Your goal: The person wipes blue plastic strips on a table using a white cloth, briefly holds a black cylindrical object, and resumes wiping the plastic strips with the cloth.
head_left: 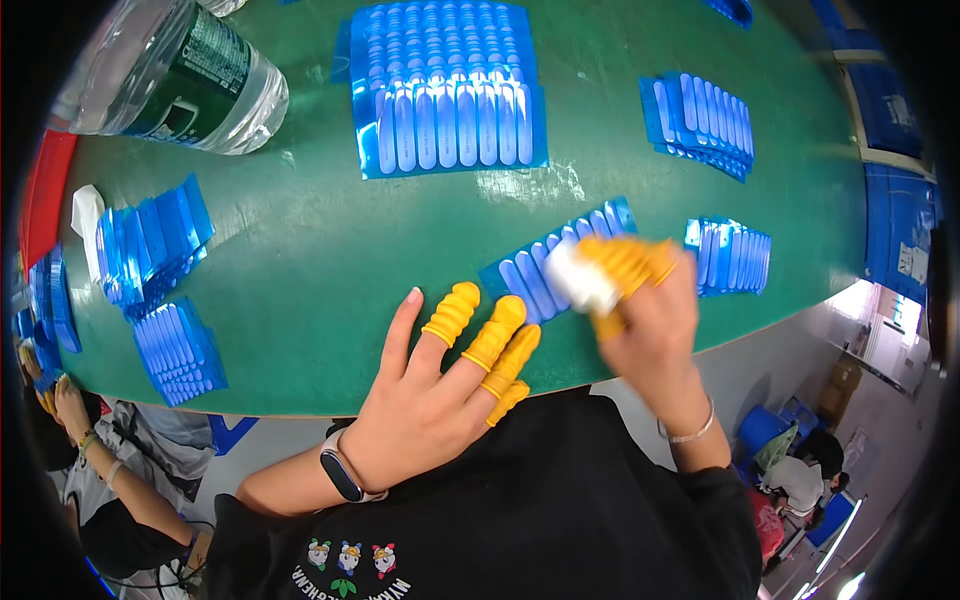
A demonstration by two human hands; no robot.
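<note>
The right hand (650, 320), blurred, has its sheathed fingers closed around a white wad (583, 278) and holds it over the middle of a blue sheet (520, 280), whether pressed down or just above I cannot tell; the step in hand looks like wiping or rubbing the sheet's row of pale strips. The left hand (420, 412) lies palm down, fingers spread and grasping nothing, with yellow cots (487, 345) on all but the little finger and its tips at the sheet's near left end, apparently steadying it. The hands are apart, one toward each end. The next move would seem to call for light, even pressure along the strips while the left fingertips keep that end from sliding. The sheet lies slantwise on the green worktop (330, 260), near its close edge. Just right of it sits one stack (735, 258); beyond lies a larger sheet (455, 120), with a bottle (200, 90) to its left.
</note>
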